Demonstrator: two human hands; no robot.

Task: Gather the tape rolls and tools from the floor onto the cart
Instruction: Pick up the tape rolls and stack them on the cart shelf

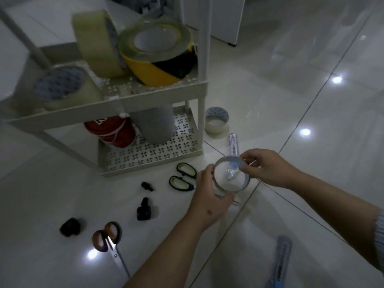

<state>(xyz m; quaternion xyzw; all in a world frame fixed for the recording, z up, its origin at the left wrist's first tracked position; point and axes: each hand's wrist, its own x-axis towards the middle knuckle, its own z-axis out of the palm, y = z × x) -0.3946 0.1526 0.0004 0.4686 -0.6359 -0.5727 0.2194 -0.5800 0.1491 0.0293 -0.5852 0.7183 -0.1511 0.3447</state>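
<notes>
1. We hold a thin clear tape roll (231,175) between both hands, just off the bottom shelf of the cart (145,163), near its right front corner, so it can be lifted across.
2. Our left hand (209,196) cups the roll's near rim, fingers curled around it; our right hand (264,167) pinches the far rim, steadying the flimsy ring.
3. A pen-like tool (233,145) lies on the floor beyond the roll, and shows through its middle, we think; the blur makes this unsure.
4. Left of the roll, in front of the cart, the green-handled scissors (182,177) wait on the floor.
5. Right of the cart's post sits a small tape roll (216,122), still to gather.
</notes>
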